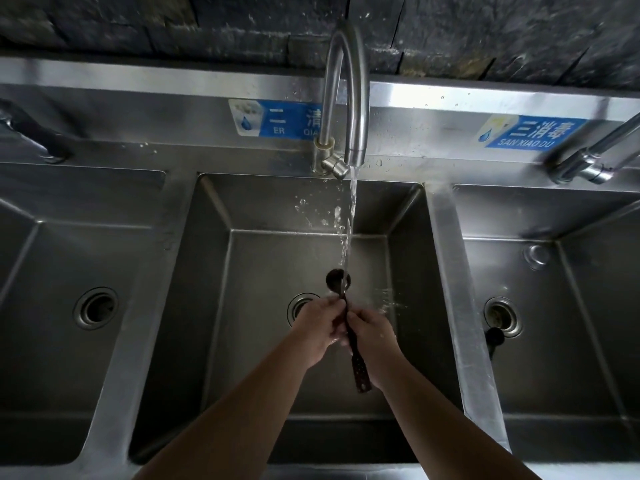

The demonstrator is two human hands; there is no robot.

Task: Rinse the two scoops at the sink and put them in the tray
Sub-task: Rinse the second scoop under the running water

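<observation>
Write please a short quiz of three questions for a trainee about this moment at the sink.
1. True or false: water runs from the faucet onto the scoop.
2. Over which basin are the hands working? A) the left basin B) the middle basin C) the right basin
3. Fill in: the left hand and the right hand both grip the scoop by its ____.

Key:
1. True; the stream lands at the scoop's bowl.
2. B
3. handle; its dark end sticks out below the hands, toward the person.
</observation>
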